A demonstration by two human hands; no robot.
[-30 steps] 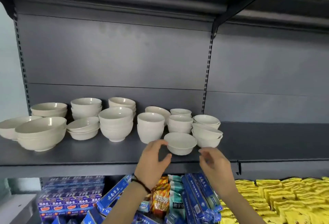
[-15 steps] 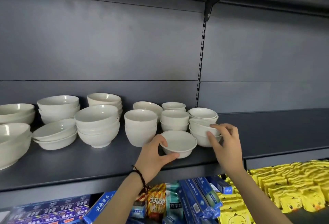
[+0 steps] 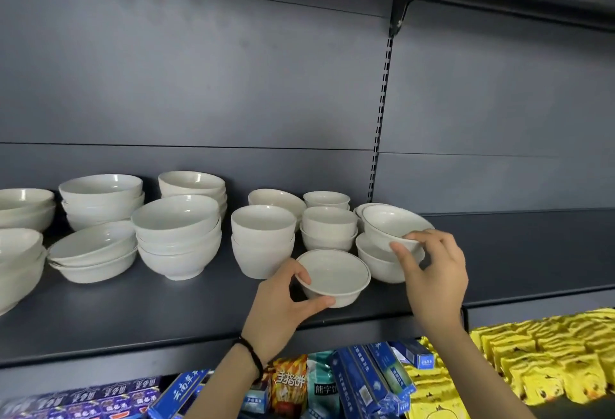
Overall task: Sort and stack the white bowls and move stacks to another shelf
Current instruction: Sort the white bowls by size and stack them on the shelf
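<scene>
Several stacks of white bowls stand on a dark grey shelf (image 3: 166, 312). My left hand (image 3: 283, 305) grips a small white bowl (image 3: 332, 277) with a thin dark rim line near the shelf's front edge. My right hand (image 3: 432, 272) holds a tilted white bowl (image 3: 389, 224), lifted off the rightmost stack (image 3: 379, 260). Behind them stand a deep-bowl stack (image 3: 263, 239) and a small-bowl stack (image 3: 329, 229).
Wider bowl stacks (image 3: 176, 235) and shallow dishes (image 3: 93, 252) fill the shelf's left part. The shelf section right of the upright rail (image 3: 379, 152) holds nothing visible. Below are blue boxes (image 3: 372, 382), snack packets (image 3: 288, 385) and yellow packets (image 3: 549, 352).
My right hand closed on the top bowl of the rightmost stack and lifted and tilted it. My left hand tightened its hold on the small front bowl. The view shifted slightly.
</scene>
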